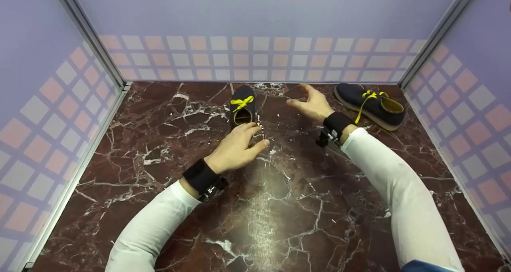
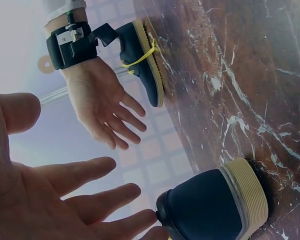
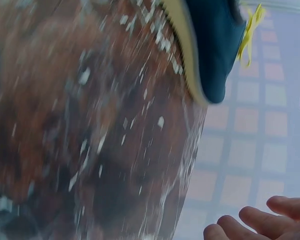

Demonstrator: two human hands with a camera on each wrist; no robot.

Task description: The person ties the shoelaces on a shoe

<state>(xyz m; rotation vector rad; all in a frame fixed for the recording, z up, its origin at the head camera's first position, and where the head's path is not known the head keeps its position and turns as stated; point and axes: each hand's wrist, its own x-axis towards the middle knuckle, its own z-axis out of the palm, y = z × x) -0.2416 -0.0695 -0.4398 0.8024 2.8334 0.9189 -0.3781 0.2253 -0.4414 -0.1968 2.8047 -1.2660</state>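
Observation:
A dark navy shoe [image 1: 242, 100] with a yellow lace tied in a bow stands upright on the marble surface, toe toward the back wall. My left hand [image 1: 236, 147] is over its heel end, fingers extended; in the left wrist view a fingertip overlaps the shoe's heel [image 2: 205, 205], and I cannot tell whether it touches. To the right, my right hand [image 1: 313, 104] hovers with fingers spread and nothing in them. A second navy shoe [image 1: 369, 104] stands at the back right beyond that wrist, one yellow lace end hanging down its side.
The brown-red marble surface [image 1: 255, 224] is bounded by a purple back wall [image 1: 259, 20] with pink and white squares and two similar side walls. Grey metal strips [image 1: 90, 36] run along the corners. Black camera bands circle both wrists.

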